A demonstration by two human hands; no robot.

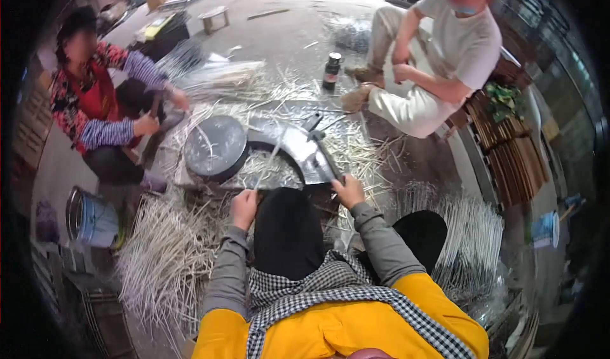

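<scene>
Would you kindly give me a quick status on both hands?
Left hand grips thin stick. Right hand holds cleaver. Round block ahead, loose sticks around.

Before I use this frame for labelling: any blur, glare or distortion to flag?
Head view: fisheye bends edges toward a dark rim; the co-worker's hand and reed bundle at upper left are motion-blurred; glare on the curved metal blade; the left hand and right hand are sharp.
</scene>
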